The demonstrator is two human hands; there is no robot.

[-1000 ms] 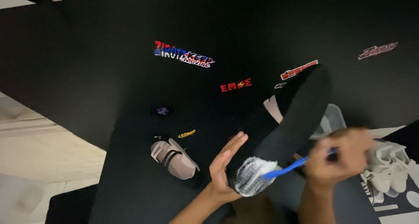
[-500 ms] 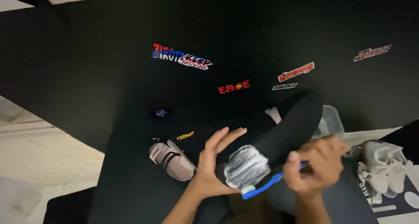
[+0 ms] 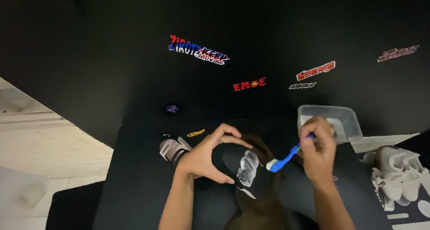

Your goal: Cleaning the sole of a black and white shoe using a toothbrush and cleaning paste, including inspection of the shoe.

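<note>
- Between the two hands, low in the view, sits a black shoe (image 3: 239, 167) with white foam smeared on its toe.
- Left hand (image 3: 204, 156) curls over the shoe's near side, fingers arched across the top and thumb underneath, clasping it.
- Right hand (image 3: 319, 151) is closed in a pinch around the handle of a blue toothbrush (image 3: 286, 157); the pale bristle end points toward the left hand and lies just beside the foam patch.
- Just left of the left hand, a grey strapped sandal (image 3: 172, 148) lies on the black table (image 3: 112, 68).
- Just beyond the right hand stands a clear plastic tub (image 3: 345, 120); the right hand's knuckles overlap its near edge. What it holds cannot be made out, beyond something pale inside.
- Off to the right of the right hand, a pair of white sneakers (image 3: 401, 169) rests at the table's edge.
- Farther out from both hands, coloured stickers (image 3: 197, 49) are scattered over the dark tabletop.
- Far left of the left hand, pale tiled floor (image 3: 40, 145) shows.
</note>
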